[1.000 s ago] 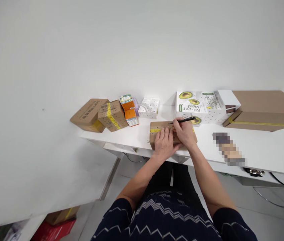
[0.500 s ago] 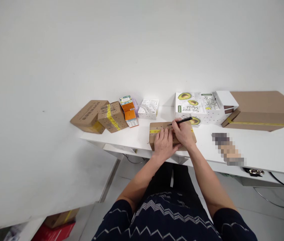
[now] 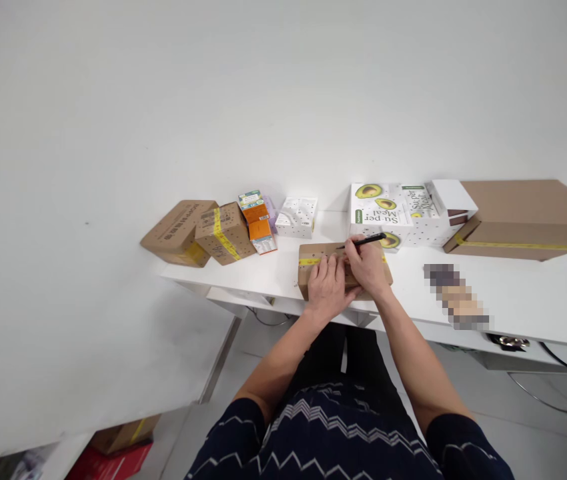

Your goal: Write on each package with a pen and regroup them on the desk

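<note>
A small brown cardboard box (image 3: 309, 255) with a yellow tape band lies near the front edge of the white table (image 3: 523, 293). My left hand (image 3: 327, 287) rests flat on top of the box with its fingers stretched out. My right hand (image 3: 369, 267) sits beside it on the box, closed around a black pen (image 3: 366, 239) whose tip touches the box top.
Two taped brown boxes (image 3: 198, 230) hang over the table's left end. Orange cartons (image 3: 258, 220), a white dotted box (image 3: 297, 215), avocado-printed boxes (image 3: 393, 210) and a large flat brown box (image 3: 523, 217) line the back. A blurred object (image 3: 456, 303) lies right. Cables (image 3: 553, 367) hang below.
The pen tip and my right hand have shifted very slightly along the box top. My left hand has stayed flat on the box.
</note>
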A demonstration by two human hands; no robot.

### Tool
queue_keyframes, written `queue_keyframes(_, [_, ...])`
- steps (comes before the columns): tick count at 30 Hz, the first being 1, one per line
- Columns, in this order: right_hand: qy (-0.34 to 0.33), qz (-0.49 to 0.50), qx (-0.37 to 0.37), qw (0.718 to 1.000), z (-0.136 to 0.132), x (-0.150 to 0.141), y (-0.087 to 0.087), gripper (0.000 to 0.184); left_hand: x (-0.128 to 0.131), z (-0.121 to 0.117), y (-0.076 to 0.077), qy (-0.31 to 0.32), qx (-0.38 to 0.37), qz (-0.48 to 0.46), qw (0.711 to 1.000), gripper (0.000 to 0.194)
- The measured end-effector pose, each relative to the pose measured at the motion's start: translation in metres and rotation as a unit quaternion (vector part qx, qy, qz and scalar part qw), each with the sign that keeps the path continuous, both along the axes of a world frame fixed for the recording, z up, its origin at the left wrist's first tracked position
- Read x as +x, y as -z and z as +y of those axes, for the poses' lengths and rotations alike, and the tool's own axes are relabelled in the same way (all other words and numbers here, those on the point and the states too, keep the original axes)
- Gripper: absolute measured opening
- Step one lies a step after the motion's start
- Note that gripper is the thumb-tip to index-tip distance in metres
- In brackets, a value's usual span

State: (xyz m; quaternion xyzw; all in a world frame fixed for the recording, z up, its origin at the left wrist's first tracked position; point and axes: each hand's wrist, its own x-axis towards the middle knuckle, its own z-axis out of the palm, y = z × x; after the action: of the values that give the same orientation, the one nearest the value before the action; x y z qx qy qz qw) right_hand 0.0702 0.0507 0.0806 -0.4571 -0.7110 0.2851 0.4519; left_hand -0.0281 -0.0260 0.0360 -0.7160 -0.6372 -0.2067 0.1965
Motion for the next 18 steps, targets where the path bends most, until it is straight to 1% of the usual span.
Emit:
queue_keyframes(1, [0.010, 0.022, -0.002, 1.000, -0.002, 0.000, 0.000, 0.025, 0.000, 0.000, 0.000, -0.001, -0.003, 0.002, 1.000, 0.070])
queue_keyframes(3, [0.032, 0.095, -0.010, 0.995, -0.006, 0.002, 0.001, 0.025, 0.001, -0.001, -0.001, -0.004, -0.006, 0.006, 1.000, 0.070])
queue_keyframes(5, [0.068, 0.192, -0.001, 0.979, -0.010, 0.007, 0.003, 0.027, 0.001, -0.001, -0.002, -0.006, -0.002, 0.007, 1.000, 0.071])
queue_keyframes(7, [0.130, 0.268, 0.037, 0.954, -0.011, 0.021, 0.009, 0.028, 0.002, -0.001, -0.002, -0.007, 0.006, 0.006, 1.000, 0.075])
queue_keyframes(8, [0.168, 0.289, 0.058, 0.941, -0.010, 0.030, 0.014, 0.030, 0.002, -0.001, -0.002, -0.007, 0.009, 0.006, 1.000, 0.076])
queue_keyframes(10, [0.239, 0.287, 0.084, 0.924, -0.007, 0.054, 0.028, 0.032, 0.002, -0.001, -0.003, -0.006, 0.011, 0.005, 1.000, 0.077])
queue_keyframes(11, [0.268, 0.263, 0.090, 0.922, -0.005, 0.067, 0.038, 0.034, 0.002, -0.001, -0.003, -0.005, 0.012, 0.004, 1.000, 0.077])
queue_keyframes(12, [0.279, 0.216, 0.088, 0.931, -0.003, 0.080, 0.049, 0.035, 0.002, -0.001, -0.003, -0.005, 0.011, 0.003, 1.000, 0.077])
queue_keyframes(13, [0.279, 0.142, 0.082, 0.946, -0.002, 0.092, 0.060, 0.034, 0.002, -0.001, -0.003, -0.005, 0.010, 0.002, 1.000, 0.077])
queue_keyframes(14, [0.261, 0.043, 0.077, 0.961, -0.001, 0.103, 0.072, 0.034, 0.001, -0.001, -0.003, -0.005, 0.008, 0.002, 1.000, 0.077])
queue_keyframes(15, [0.225, -0.062, 0.068, 0.970, -0.001, 0.111, 0.083, 0.033, 0.001, -0.001, -0.003, -0.004, 0.007, 0.003, 1.000, 0.077])
queue_keyframes(16, [0.191, -0.161, 0.051, 0.967, -0.002, 0.116, 0.093, 0.033, 0.001, -0.001, -0.003, -0.003, 0.007, 0.004, 1.000, 0.078])
queue_keyframes(18, [0.138, -0.323, 0.013, 0.936, -0.003, 0.119, 0.108, 0.037, 0.001, -0.001, -0.003, -0.003, 0.008, 0.007, 1.000, 0.078])
